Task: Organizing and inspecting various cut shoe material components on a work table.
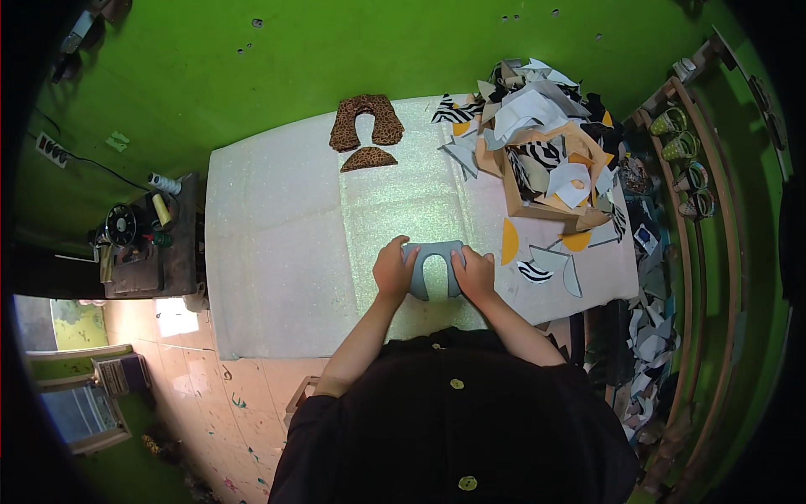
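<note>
Centrally, on the glittery pale strip [403,210] that runs down the middle of the white table [269,252], lies a grey U-shaped cut piece [432,252], its open end turned toward the person; the left hand [393,269] presses on its left leg with fingers curled over the edge, and the right hand [474,273] does the same on its right leg, so both hands pinch the grey piece flat against the strip; whether the thumbs go under the piece cannot be told. Just to the right of the right hand lie loose scraps: an orange half-round [509,242], a zebra-striped offcut [535,270] and a grey wedge [572,277], all apart from the grey piece. Farther off, at the far edge of the table, sits a leopard-print U-shaped piece [366,119] with a small leopard-print crescent [368,159] just in front of it, not touching. At the far right corner an open cardboard box [512,197] overflows with white, grey, orange and zebra-print cuttings [537,109]; more cuttings litter the floor to the right [651,336]. Left of the table stands a black sewing machine [126,227] on its stand, with a white thread spool [165,183] near it; green walls [294,50] surround everything.
</note>
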`<action>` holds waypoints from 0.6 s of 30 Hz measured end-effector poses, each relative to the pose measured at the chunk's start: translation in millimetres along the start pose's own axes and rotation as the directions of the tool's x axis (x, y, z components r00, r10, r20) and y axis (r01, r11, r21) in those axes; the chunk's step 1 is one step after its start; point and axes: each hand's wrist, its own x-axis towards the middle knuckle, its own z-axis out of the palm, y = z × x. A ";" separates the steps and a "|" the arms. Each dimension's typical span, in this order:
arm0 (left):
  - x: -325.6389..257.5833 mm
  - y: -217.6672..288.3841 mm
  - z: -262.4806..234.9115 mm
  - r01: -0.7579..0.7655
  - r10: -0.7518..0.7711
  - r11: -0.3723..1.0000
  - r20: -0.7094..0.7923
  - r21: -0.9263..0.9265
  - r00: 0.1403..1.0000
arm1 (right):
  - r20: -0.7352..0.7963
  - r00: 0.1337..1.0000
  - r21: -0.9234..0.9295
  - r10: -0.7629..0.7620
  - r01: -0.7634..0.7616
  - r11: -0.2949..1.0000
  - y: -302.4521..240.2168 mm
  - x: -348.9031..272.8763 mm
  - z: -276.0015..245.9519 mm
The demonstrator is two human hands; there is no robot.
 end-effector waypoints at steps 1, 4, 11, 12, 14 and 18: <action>-1.4 -1.4 0.7 -0.067 0.069 0.997 -0.083 0.025 0.994 | 0.047 0.998 -0.035 0.030 -0.028 0.999 -1.0 0.1 0.0; 0.2 11.4 -5.3 -0.176 0.190 0.977 -0.119 0.123 0.974 | -0.183 0.983 -0.059 0.028 -0.039 0.997 -6.0 -0.7 1.6; -14.2 16.8 -5.1 -0.326 0.243 0.909 0.305 0.260 0.921 | 0.079 0.973 -0.183 -0.215 0.226 0.957 -11.2 -3.9 4.3; -14.9 13.5 -3.5 -0.323 0.240 0.909 0.304 0.263 0.922 | 0.083 0.978 -0.180 -0.190 0.202 0.963 -11.2 -2.6 5.8; -15.2 10.0 -0.1 -0.315 0.223 0.906 0.313 0.284 0.923 | 0.088 0.982 -0.176 -0.164 0.178 0.968 -11.1 8.1 1.5; -13.7 13.9 -0.5 -0.329 0.234 0.904 0.329 0.272 0.915 | -0.217 0.963 -0.350 -0.160 0.076 0.934 -11.1 94.9 -55.7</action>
